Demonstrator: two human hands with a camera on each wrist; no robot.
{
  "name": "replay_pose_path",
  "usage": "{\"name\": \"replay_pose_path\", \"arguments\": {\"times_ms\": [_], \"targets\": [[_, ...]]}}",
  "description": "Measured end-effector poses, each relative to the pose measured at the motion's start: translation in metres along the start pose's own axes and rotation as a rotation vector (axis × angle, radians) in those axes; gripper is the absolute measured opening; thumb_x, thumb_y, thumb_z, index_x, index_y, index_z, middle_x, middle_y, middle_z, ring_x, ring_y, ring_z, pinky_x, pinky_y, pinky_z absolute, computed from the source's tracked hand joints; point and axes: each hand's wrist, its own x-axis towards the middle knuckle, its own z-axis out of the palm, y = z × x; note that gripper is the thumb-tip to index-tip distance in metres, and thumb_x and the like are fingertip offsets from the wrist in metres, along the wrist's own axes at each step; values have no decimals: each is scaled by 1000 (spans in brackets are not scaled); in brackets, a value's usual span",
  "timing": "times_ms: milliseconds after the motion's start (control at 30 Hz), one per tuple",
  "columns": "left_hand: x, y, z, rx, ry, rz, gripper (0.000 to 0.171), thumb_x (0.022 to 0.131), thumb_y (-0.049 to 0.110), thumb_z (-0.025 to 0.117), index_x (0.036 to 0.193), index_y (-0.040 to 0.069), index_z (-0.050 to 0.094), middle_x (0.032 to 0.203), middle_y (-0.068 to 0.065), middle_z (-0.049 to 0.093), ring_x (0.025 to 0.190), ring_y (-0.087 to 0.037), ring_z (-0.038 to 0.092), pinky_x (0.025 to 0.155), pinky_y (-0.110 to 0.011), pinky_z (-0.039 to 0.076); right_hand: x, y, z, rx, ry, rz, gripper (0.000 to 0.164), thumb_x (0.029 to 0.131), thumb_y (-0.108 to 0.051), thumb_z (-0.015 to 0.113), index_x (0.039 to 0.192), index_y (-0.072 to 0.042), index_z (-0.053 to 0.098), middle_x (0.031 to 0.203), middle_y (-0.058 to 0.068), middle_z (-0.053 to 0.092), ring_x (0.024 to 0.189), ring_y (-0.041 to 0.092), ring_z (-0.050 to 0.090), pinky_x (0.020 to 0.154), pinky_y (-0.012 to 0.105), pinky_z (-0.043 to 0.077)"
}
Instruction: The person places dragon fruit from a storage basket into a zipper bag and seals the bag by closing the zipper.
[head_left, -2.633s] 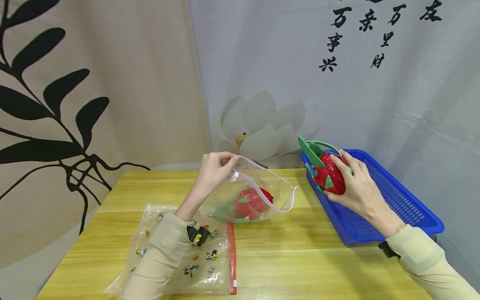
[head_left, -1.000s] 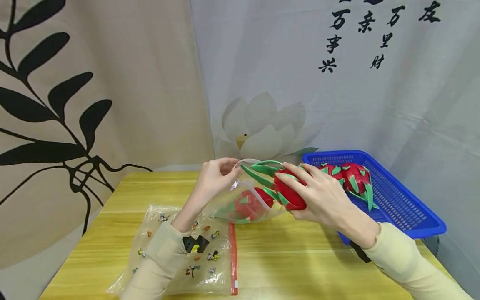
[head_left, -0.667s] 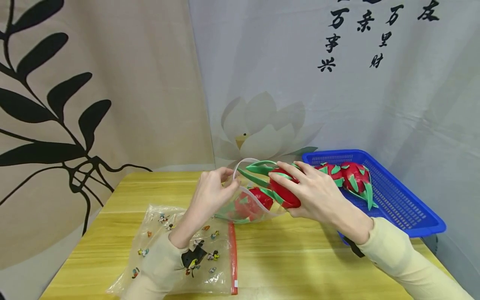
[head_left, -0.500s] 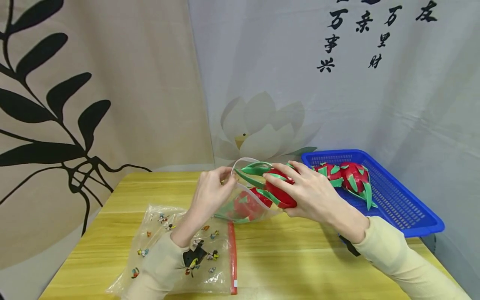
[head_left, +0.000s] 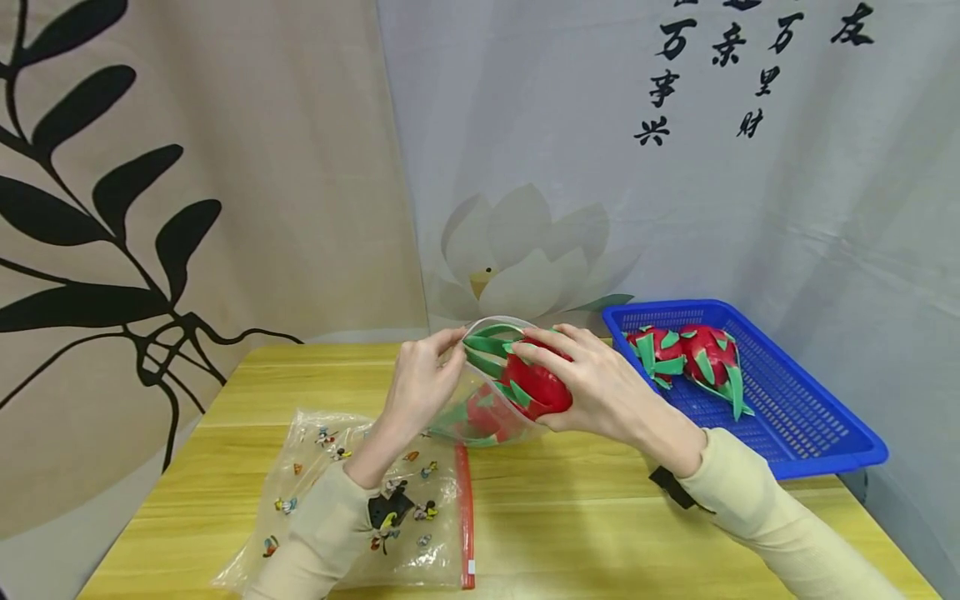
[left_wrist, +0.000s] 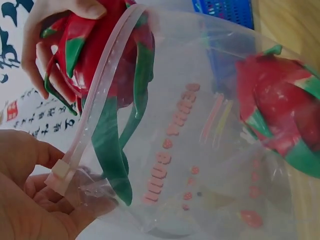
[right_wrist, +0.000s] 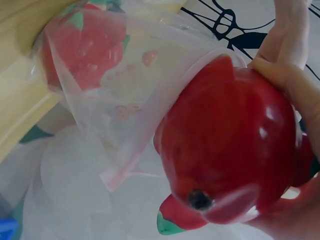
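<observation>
My left hand (head_left: pixel 423 375) pinches the rim of a clear zip bag (left_wrist: pixel 170 125) by its slider end, and the bag's mouth gapes to the right. In my right hand (head_left: pixel 592 379) is a red dragon fruit (head_left: pixel 536 382) with green scales, gripped around its body. Its long green tips point left and show inside the mouth, while its rounded red end (right_wrist: pixel 230 145) is still outside. A second dragon fruit (left_wrist: pixel 280 105) lies at the bottom of the bag, seen through the plastic.
A blue basket (head_left: pixel 795 392) at the right holds more dragon fruits (head_left: pixel 708 354). A flat clear bag (head_left: pixel 330 533) with cartoon prints and a red zip strip (head_left: pixel 466 517) lies on the wooden table (head_left: pixel 600 533) under my left forearm. A printed curtain (head_left: pixel 315 167) hangs behind.
My right hand has carried the dragon fruit from the basket leftward, and its green tips have passed into the bag's mouth. My left hand has kept hold of the rim, shifting slightly left and down.
</observation>
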Motion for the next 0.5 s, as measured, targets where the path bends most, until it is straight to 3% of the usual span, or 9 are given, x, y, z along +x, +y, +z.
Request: {"name": "replay_pose_path", "arguments": {"times_ms": [133,233,333,500], "targets": [[-1,-2,0,23,-17,7,33,87,7,57,119,2,64,107,-20,71,30,2,24,32,-19,24,3,3,2,69,-9,42,82,56,-37,91,126,-13,58,132,10,59,108,28,56,77,40,57],[-2,-3,1,50,-7,16,37,86,6,58,123,1,61,80,-21,71,29,2,23,31,-18,24,5,4,4,97,-17,54,80,56,-34,91,126,-12,57,132,11,58,107,27,56,76,38,57],[-3,-6,2,80,50,40,34,86,4,56,118,-1,64,69,-20,69,29,3,20,30,-17,22,8,4,4,120,-23,62,79,57,-32,90,126,-12,58,133,11,58,108,27,56,76,36,57],[-3,-10,1,99,97,84,28,87,1,52,110,-2,69,101,-23,71,31,3,20,30,-15,20,12,3,5,152,-53,95,78,58,-31,90,127,-13,57,134,10,57,114,29,55,82,41,56]]}}
